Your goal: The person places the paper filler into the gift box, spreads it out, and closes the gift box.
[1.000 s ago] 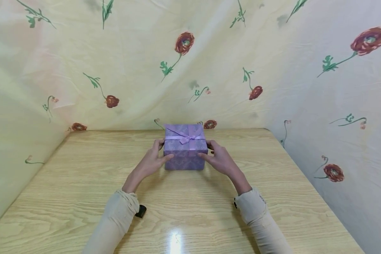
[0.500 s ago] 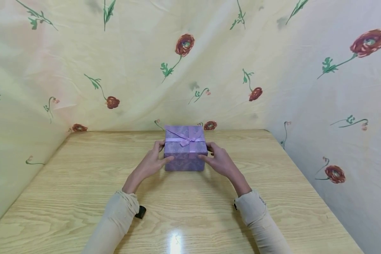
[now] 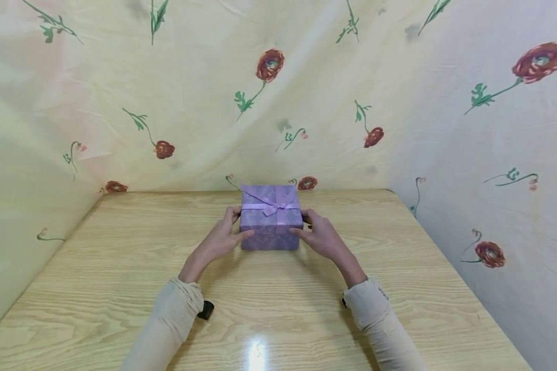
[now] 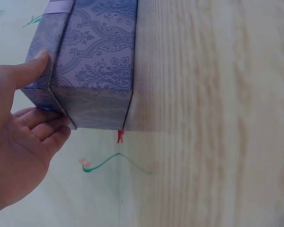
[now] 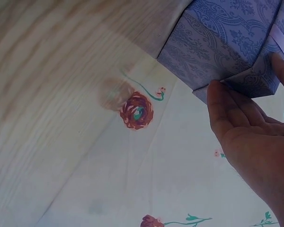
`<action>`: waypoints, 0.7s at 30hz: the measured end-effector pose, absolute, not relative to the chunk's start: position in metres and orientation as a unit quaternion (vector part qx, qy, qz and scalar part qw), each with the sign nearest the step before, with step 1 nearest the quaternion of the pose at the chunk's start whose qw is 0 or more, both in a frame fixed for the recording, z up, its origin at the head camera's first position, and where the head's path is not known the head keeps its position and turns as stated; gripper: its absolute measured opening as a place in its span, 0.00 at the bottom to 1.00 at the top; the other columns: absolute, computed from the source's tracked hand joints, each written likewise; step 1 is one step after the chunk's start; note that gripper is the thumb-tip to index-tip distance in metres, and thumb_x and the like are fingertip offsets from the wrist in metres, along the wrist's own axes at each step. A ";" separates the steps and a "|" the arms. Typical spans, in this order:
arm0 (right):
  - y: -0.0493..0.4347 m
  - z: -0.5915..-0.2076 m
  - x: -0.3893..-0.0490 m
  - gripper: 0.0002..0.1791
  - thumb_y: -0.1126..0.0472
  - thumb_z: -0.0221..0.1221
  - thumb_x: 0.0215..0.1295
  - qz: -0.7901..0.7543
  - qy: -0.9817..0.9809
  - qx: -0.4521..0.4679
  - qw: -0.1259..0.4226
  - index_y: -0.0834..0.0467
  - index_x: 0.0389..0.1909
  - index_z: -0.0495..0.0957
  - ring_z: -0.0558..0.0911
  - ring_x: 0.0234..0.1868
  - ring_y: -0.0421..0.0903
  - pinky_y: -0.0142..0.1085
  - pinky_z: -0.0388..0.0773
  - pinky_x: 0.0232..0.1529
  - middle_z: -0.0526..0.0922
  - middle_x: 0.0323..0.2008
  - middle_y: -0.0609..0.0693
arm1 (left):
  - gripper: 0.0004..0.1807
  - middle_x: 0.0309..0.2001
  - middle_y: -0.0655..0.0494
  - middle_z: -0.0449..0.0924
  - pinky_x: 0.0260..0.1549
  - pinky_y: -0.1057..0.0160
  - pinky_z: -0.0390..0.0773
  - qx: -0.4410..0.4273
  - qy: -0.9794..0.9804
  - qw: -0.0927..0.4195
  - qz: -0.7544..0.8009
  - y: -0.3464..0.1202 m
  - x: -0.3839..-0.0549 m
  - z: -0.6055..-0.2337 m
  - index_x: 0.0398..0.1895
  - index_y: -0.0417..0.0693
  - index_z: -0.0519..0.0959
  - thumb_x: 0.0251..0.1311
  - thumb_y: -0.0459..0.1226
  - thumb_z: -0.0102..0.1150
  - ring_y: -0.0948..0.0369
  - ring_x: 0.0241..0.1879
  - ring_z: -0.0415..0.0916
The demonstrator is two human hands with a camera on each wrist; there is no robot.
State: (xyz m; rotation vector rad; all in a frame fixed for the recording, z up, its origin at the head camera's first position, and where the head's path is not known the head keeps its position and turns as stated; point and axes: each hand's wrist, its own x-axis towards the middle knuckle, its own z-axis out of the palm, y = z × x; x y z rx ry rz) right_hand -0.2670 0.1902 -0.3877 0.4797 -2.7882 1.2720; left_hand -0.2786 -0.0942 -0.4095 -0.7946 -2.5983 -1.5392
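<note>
A purple patterned gift box stands on the table toward its back edge. Its lid, tied with a lilac ribbon and bow, sits over the top of the box. My left hand grips the lid's left side, thumb on the front face and fingers around the side. On the opposite side, my right hand holds the lid the same way. In the left wrist view the lid's rim overhangs the box wall. The right wrist view shows fingertips under the lid's edge.
The wooden table has cloth with red flowers hanging behind it and along both sides. A small black object shows beside the left cuff. Light glares off the table near the front.
The lid has come down slightly over the box, both hands lowering with it. The box itself has stayed in place.
</note>
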 end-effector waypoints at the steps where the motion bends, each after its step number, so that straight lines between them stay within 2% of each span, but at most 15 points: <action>1: 0.190 -0.388 -0.267 0.29 0.60 0.65 0.73 0.409 -0.899 0.155 0.020 0.70 0.68 0.69 0.75 0.66 0.66 0.57 0.73 0.65 0.77 0.64 0.68 | 0.35 0.76 0.29 0.56 0.74 0.44 0.55 -0.255 -0.832 0.011 -0.493 -0.094 -0.279 -0.410 0.70 0.31 0.56 0.72 0.37 0.64 0.40 0.77 0.52; 13: 0.188 -0.388 -0.267 0.31 0.60 0.65 0.73 0.411 -0.897 0.161 0.015 0.70 0.69 0.68 0.74 0.67 0.63 0.56 0.72 0.66 0.76 0.65 0.68 | 0.35 0.76 0.28 0.54 0.74 0.44 0.55 -0.234 -0.840 0.003 -0.489 -0.097 -0.277 -0.409 0.70 0.31 0.56 0.72 0.39 0.64 0.40 0.77 0.51; 17: 0.189 -0.388 -0.266 0.32 0.59 0.64 0.74 0.417 -0.893 0.171 0.008 0.70 0.72 0.65 0.72 0.69 0.63 0.58 0.72 0.66 0.74 0.67 0.68 | 0.41 0.78 0.31 0.51 0.75 0.43 0.54 -0.232 -0.842 -0.007 -0.487 -0.100 -0.277 -0.409 0.75 0.32 0.53 0.73 0.43 0.64 0.41 0.78 0.48; 21: 0.197 -0.388 -0.265 0.38 0.53 0.63 0.75 0.417 -0.892 0.173 -0.005 0.68 0.76 0.61 0.68 0.72 0.63 0.59 0.70 0.67 0.69 0.71 0.67 | 0.50 0.81 0.35 0.45 0.75 0.42 0.53 -0.219 -0.852 -0.039 -0.473 -0.108 -0.272 -0.408 0.82 0.37 0.45 0.72 0.50 0.64 0.42 0.79 0.45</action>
